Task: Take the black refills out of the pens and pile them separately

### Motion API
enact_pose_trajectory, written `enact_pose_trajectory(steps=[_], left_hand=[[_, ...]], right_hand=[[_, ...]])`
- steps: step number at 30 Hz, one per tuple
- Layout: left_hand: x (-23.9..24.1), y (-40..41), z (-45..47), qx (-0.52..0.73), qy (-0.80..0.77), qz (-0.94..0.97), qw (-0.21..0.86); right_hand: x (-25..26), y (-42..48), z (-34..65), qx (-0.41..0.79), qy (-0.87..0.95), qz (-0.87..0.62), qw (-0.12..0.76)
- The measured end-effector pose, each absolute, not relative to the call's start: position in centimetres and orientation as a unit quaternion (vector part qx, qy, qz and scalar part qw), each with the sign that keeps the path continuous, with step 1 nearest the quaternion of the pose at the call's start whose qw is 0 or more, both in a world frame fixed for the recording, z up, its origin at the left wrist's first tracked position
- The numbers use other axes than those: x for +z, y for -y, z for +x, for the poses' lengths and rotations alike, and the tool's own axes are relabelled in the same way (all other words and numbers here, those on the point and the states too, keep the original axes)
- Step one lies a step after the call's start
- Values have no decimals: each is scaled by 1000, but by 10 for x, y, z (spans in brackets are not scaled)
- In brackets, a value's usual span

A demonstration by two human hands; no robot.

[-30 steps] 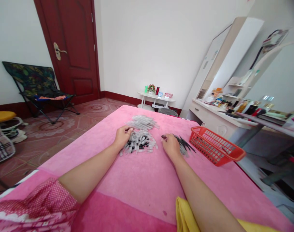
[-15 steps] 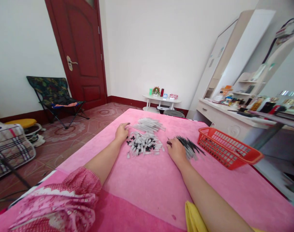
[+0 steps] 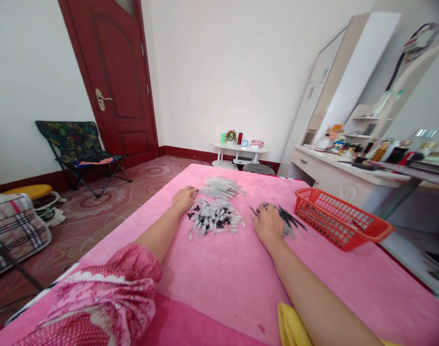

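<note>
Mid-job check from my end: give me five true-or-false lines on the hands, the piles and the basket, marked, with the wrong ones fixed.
1. The right hand is at the dark sticks. True.

2. The left hand is inside the red basket. False: it is at the left side of the two pale piles, well away from the basket.

3. The basket is to the right of the dark sticks. True.

4. The long pale sticks lie nearer the camera than the small pale and black pieces. False: they lie farther off, beyond those pieces.

5. The cloth under the piles is pink. True.
</note>
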State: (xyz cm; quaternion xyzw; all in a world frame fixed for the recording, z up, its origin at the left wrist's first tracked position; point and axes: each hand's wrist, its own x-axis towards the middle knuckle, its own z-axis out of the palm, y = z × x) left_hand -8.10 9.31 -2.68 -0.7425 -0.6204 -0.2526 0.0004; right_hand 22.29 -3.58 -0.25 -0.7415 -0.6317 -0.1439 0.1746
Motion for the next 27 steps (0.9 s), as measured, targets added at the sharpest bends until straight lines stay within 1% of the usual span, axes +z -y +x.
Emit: enact_pose_trajectory(steps=[7, 12, 15, 17, 21, 23, 27], left_hand=[[-25, -89, -78, -252, 618, -745, 1], [-23, -80, -76, -262, 616, -743, 0], [-20, -72, -75, -295, 611, -734, 23], [-17, -65, -74, -318, 599, -734, 39], [-11, -55, -67, -360, 544, -756, 48], [-9, -51, -62, -366, 527, -766, 44], [-4, -46, -54, -360, 517, -776, 28]], right_hand=[[-3, 34, 225, -137, 631, -751, 140], [-3, 35, 226, -142, 628, -750, 148], [0, 36, 226, -117, 617, -758, 174], [2, 38, 224, -88, 627, -745, 210], [8, 42, 217, -56, 691, -653, 305], [9, 44, 213, -54, 710, -624, 322], [12, 45, 207, -50, 736, -591, 327]])
